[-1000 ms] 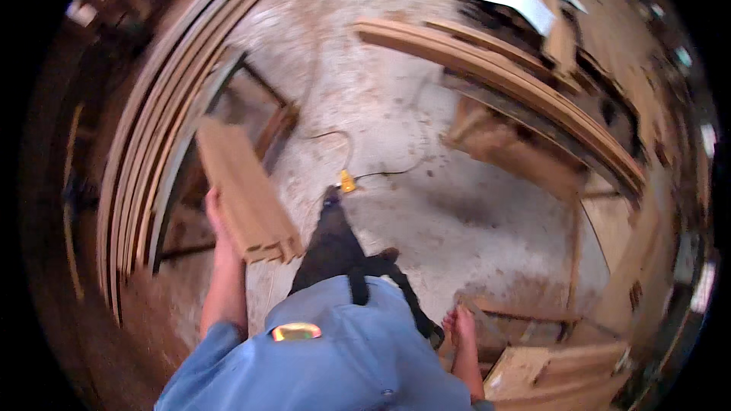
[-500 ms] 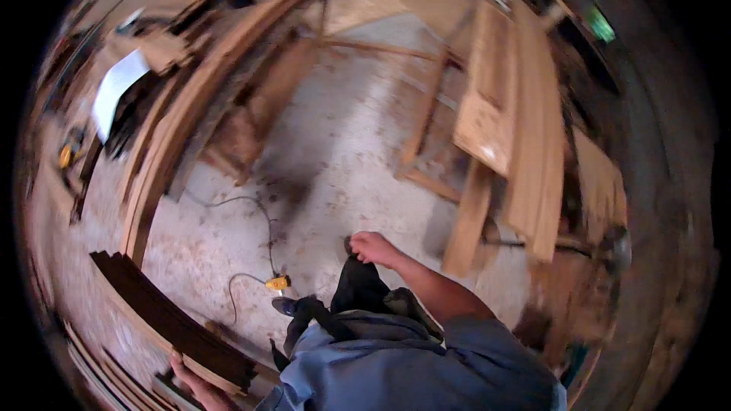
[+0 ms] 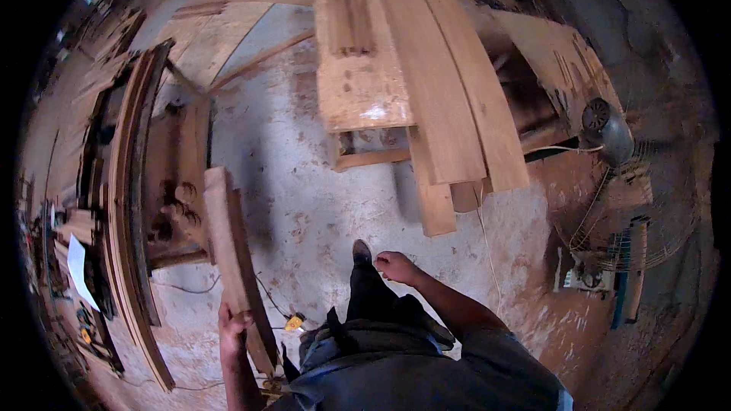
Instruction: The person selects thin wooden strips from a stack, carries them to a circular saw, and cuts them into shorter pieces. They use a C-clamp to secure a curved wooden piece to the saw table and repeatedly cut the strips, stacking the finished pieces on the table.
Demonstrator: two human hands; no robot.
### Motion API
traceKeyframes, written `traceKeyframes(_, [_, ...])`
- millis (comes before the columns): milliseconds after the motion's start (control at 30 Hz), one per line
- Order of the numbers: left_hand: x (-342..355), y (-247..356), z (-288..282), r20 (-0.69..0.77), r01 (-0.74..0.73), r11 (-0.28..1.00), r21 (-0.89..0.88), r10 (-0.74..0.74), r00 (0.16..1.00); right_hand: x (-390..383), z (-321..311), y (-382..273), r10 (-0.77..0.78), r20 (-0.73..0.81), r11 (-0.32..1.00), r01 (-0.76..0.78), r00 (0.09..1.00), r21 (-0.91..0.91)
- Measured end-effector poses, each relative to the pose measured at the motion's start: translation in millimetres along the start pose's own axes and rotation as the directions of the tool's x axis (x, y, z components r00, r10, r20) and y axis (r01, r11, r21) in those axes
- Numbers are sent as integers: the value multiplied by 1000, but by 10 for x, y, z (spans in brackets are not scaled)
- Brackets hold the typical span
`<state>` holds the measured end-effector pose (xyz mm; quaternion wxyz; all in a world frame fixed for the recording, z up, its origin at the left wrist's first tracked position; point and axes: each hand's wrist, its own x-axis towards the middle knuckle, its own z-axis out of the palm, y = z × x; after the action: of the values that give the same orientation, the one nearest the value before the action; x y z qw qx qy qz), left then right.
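Observation:
My left hand (image 3: 231, 331) grips a bundle of long wooden boards (image 3: 230, 228), which stands at a slant beside my left leg, its far end pointing forward. My right hand (image 3: 392, 268) hangs in front of my body with loosely curled fingers and nothing visible in them, near my dark-trousered leg. Ahead of me, wide planks (image 3: 434, 106) lie stacked on a wooden stand, with one narrower board (image 3: 432, 205) lower beneath them. Narrow dark strips (image 3: 346, 7) rest on top of the stack.
Long boards (image 3: 122, 205) lie along a trestle at the left, near a white sheet (image 3: 78, 266). A yellow power box (image 3: 294, 323) and cables are on the concrete floor (image 3: 274, 144). A fan motor (image 3: 598, 118) and wire cage (image 3: 647, 205) are at the right.
I have turned to the right, so the plank stack has swung from the right side to straight ahead. The bundle in my left hand has moved with me and now points forward.

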<state>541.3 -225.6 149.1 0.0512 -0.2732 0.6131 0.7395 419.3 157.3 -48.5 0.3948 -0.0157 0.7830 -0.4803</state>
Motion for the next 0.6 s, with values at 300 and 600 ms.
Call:
traceKeyframes(300, [1872,1067,2634,618,-251,925,286,22,786,-865,-1055,1396,359,-362,798,-82,860,597])
traceKeyframes(600, [2955,1176,4749,681,-673,223,705,50,731,-1161,-923,1408,541,-408,588,15,736,808])
